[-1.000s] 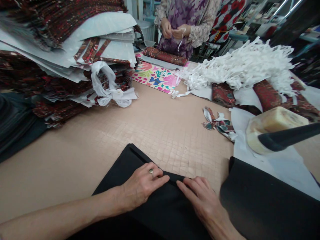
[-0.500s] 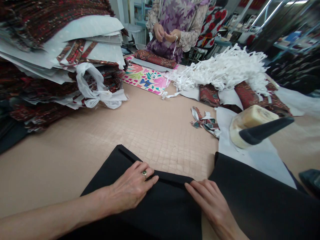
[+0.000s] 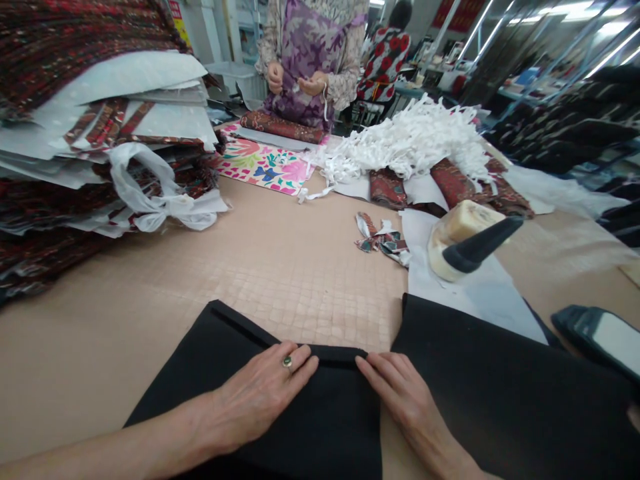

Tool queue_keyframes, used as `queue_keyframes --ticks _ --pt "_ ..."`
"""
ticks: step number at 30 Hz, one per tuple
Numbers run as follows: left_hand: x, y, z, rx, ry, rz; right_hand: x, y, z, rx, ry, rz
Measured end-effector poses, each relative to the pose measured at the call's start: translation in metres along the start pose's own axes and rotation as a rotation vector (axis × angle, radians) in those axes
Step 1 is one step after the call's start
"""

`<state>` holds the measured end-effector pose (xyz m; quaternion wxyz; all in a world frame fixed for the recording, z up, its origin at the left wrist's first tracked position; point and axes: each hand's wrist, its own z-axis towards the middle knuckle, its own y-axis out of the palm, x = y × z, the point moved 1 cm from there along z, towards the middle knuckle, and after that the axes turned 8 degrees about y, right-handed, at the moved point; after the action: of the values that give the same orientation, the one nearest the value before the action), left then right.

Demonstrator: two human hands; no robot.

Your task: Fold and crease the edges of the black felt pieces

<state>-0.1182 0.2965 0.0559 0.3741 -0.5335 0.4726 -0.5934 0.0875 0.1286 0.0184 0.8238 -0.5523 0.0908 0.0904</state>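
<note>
A piece of black cloth [image 3: 310, 420] lies in front of me, its far edge turned over into a narrow folded strip [image 3: 337, 353]. My left hand [image 3: 260, 397], with a ring on one finger, bends its fingers over the middle of this fold and presses or pinches it. At the fold's right end, my right hand [image 3: 403, 393] has thumb and fingers closed on the corner. A short stretch of strip shows between the two hands. To the right lies another black cloth piece [image 3: 500, 393], its left edge curling up.
A tall stack of patterned fabric [image 3: 65, 73] stands at left. White strips [image 3: 410, 137] are heaped at the back. A cream container with a black nozzle [image 3: 463, 223] rests on white sheet material at right. Across the table [image 3: 280, 260] stands another person [image 3: 313, 57].
My view has turned right, so the table things appear farther left. My left hand has slid right along the fold, closer to my right hand, which stays at the corner.
</note>
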Motion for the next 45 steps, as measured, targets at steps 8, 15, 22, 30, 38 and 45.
queue_keyframes --ticks 8,15,22,30,38,45 --pt "0.016 -0.001 0.031 0.017 -0.005 0.017 -0.001 -0.010 0.006 0.040 -0.014 -0.028" --pt "0.022 0.012 0.051 -0.051 -0.001 0.082 0.002 -0.003 -0.001 0.219 0.054 0.040" --pt "0.018 0.008 0.060 -0.069 0.013 0.097 0.001 -0.003 -0.003 0.218 0.057 0.080" --pt "0.021 0.002 0.069 -0.117 0.021 0.151 0.002 -0.002 -0.013 0.231 0.103 0.042" --pt "0.026 0.012 0.058 -0.066 0.001 0.138 -0.001 0.019 -0.037 0.182 0.223 -0.096" --pt "-0.020 -0.014 -0.012 0.124 -0.156 -0.041 -0.026 -0.003 -0.001 0.236 0.231 -0.090"
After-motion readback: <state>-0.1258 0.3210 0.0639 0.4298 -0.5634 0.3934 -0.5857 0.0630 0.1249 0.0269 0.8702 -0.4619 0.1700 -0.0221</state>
